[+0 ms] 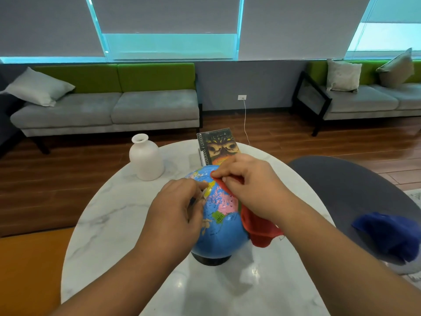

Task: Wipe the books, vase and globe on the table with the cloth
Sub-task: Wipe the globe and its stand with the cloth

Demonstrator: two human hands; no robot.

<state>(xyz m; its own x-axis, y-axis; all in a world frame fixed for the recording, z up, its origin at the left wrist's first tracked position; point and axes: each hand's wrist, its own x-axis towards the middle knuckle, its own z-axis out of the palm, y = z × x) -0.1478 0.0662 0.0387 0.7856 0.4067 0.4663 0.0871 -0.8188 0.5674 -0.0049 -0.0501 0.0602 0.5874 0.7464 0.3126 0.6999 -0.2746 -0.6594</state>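
Observation:
A blue globe [222, 233] on a dark base stands in the middle of the round white marble table [109, 224]. My right hand [248, 185] pinches a red cloth [257, 229] against the globe's top; the cloth hangs down the globe's right side. My left hand [177, 206] grips the pale arc at the globe's upper left. A white vase [145, 158] stands upright at the back left. Behind the globe lies a stack of books [216, 147] with a dark cover on top, partly hidden by my right hand.
A dark grey chair [341, 190] sits right of the table with a blue cloth [389, 233] on it. Grey and green sofas [109, 106] line the far wall. A white cable [245, 124] runs down from a wall socket. Wooden floor surrounds the table.

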